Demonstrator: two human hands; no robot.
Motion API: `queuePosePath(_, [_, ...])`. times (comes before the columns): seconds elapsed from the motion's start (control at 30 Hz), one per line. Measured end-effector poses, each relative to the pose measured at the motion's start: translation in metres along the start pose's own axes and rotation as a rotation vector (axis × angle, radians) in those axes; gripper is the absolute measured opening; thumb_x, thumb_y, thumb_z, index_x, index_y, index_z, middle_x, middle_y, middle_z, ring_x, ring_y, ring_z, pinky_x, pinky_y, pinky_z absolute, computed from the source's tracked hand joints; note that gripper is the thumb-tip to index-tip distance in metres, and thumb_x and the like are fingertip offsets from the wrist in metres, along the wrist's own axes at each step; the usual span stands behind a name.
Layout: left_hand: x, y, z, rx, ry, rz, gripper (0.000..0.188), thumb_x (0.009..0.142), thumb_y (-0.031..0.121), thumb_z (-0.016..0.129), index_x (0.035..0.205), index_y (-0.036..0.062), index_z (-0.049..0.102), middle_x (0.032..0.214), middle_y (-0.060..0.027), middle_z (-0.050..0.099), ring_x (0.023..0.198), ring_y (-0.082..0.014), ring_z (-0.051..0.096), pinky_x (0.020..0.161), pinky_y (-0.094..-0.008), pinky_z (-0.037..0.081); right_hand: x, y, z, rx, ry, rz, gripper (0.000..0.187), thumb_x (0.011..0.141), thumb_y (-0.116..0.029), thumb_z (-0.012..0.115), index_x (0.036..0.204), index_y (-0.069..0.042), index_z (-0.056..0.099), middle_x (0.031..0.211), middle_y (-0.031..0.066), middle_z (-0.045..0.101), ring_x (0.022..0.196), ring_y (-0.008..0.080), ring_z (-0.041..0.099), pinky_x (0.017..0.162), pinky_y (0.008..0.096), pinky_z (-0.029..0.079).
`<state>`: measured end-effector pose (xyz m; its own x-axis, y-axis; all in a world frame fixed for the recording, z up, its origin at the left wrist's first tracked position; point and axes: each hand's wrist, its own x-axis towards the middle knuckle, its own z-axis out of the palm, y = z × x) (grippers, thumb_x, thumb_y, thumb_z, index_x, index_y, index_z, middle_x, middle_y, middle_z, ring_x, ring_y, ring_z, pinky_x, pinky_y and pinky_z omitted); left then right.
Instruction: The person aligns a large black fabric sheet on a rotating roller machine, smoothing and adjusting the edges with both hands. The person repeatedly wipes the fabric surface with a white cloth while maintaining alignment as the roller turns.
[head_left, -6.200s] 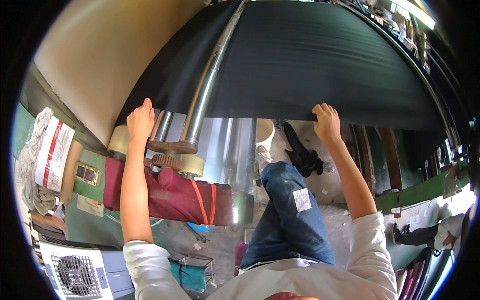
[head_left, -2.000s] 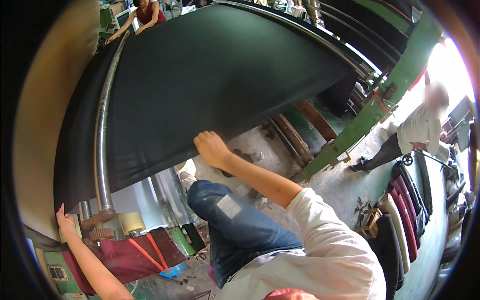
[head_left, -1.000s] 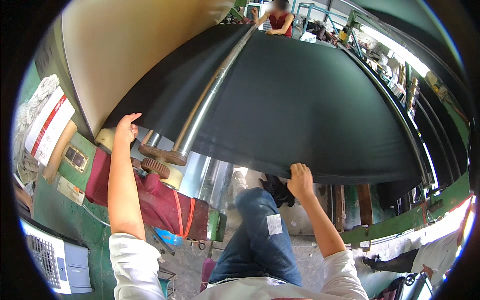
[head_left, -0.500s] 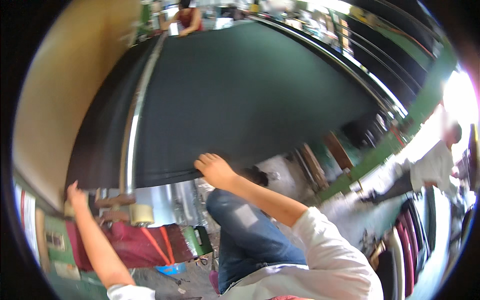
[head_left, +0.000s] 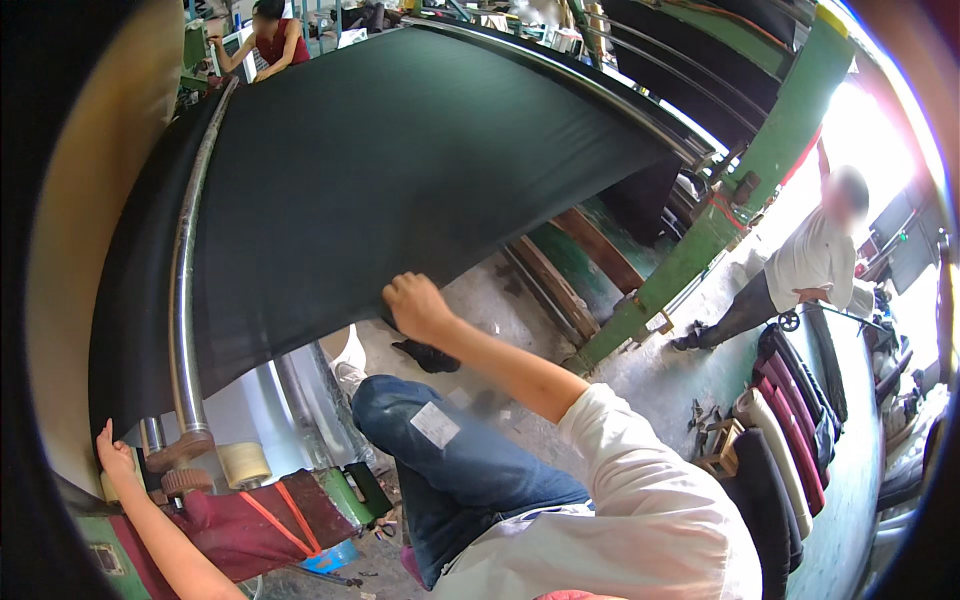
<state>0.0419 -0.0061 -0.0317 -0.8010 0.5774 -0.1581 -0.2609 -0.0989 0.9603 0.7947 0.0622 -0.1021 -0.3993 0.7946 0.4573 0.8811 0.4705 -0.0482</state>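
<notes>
Seen from the head camera, while the right hand is closed on the near edge of the wide black cloth, the left hand sits at the cloth's near left corner, just in front of the big tan cylinder. One left finger points upward and the others look partly curled; whether they pinch the fabric cannot be told. The cloth stretches away from the person as a broad sheet, between the tan cylinder on the left and a metal roller on the right, with a bright steel bar lying across its left part. At the far end a co-worker in a red top leans at the opposite edge.

As far as can be judged, the spreading is largely done: the sheet spans the machine and looks mostly smooth, apart from soft creases near its right side. The near edge seems to be what is left, since it hangs free between the hands, above a pale roller and the floor. Below the left end of the bar stand a rusty gear and a yellowish roller, both uncovered by the sheet.
</notes>
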Motion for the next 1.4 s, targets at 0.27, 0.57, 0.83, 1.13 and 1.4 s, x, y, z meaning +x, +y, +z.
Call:
queuePosePath(0.27, [0.001, 0.005, -0.004, 0.023, 0.115, -0.062, 0.037, 0.095, 0.018, 0.045, 0.131, 0.0111, 0.053, 0.133, 0.0040, 0.059, 0.043, -0.0053, 0.035, 0.038, -0.0184, 0.029, -0.014, -0.085, 0.010, 0.033, 0.023, -0.200, 0.015, 0.079, -0.017, 0.057, 0.089, -0.006, 0.061, 0.089, 0.0091, 0.060, 0.091, 0.0238, 0.058, 0.079, 0.0347, 0.044])
queuePosePath(0.57, [0.013, 0.004, -0.011, 0.049, -0.015, -0.015, 0.028, 0.098, 0.023, 0.047, 0.122, 0.0094, 0.053, 0.134, 0.0025, 0.059, 0.044, -0.0044, 0.038, 0.034, -0.0163, 0.029, 0.024, -0.112, -0.009, 0.253, 0.208, -0.328, 0.013, 0.077, -0.014, 0.058, 0.087, -0.007, 0.057, 0.087, 0.0095, 0.057, 0.089, 0.0249, 0.058, 0.079, 0.0356, 0.045])
queuePosePath(0.83, [-0.050, 0.000, 0.049, 0.108, -0.242, -0.133, 0.031, 0.098, 0.022, 0.048, 0.124, 0.0081, 0.052, 0.136, 0.0031, 0.057, 0.046, -0.0037, 0.039, 0.034, -0.0154, 0.027, 0.036, 0.023, -0.034, 0.106, 0.234, 0.130, 0.022, 0.068, -0.001, 0.061, 0.090, -0.006, 0.058, 0.096, 0.0130, 0.054, 0.095, 0.0326, 0.053, 0.081, 0.0412, 0.042])
queuePosePath(1.13, [0.020, 0.003, -0.026, 0.003, 0.128, 0.017, 0.037, 0.097, 0.021, 0.047, 0.132, 0.0087, 0.051, 0.131, 0.0035, 0.061, 0.048, -0.0040, 0.039, 0.036, -0.0162, 0.029, -0.026, -0.012, 0.012, 0.020, -0.012, -0.028, 0.011, 0.078, -0.013, 0.055, 0.084, -0.004, 0.058, 0.085, 0.0117, 0.059, 0.086, 0.0267, 0.058, 0.076, 0.0367, 0.044])
queuePosePath(1.4, [-0.006, 0.003, 0.000, 0.070, 0.024, -0.073, 0.027, 0.099, 0.023, 0.044, 0.121, 0.0130, 0.057, 0.129, 0.0078, 0.062, 0.047, -0.0038, 0.038, 0.035, -0.0156, 0.031, -0.032, -0.062, 0.003, 0.209, 0.034, -0.113, 0.015, 0.073, -0.010, 0.056, 0.087, -0.003, 0.055, 0.085, 0.0127, 0.057, 0.085, 0.0283, 0.057, 0.077, 0.0375, 0.044])
